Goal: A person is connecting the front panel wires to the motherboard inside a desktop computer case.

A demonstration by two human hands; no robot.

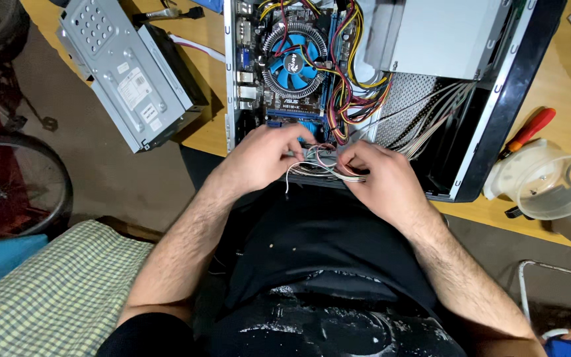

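- bundle of thin white and red wires (322, 166): lies at the near lower edge of the open grey metal computer case (497, 92), directly between the two hands and touched by both.
- left hand (262, 157): fingers curled down onto the wires at the case edge, pinching at them; palm turned downward.
- right hand (378, 177): fingers closed round the white strands, gripping them just beside the left hand.
- green motherboard with a round blue cooler fan (297, 63): inside the case, just beyond the hands; red, yellow and black cables run beside it.
- grey perforated metal drive cage (130, 73): lies tilted on the table, well to the left of the case.
- screwdriver with red and orange handle (530, 130): right of the case, next to a translucent plastic jug (550, 182).
- yellow wooden table (206, 122): carries the case and tools.
- room: bicycle wheel (14, 185) at far left, checked yellow-green cloth (67, 291) at lower left.
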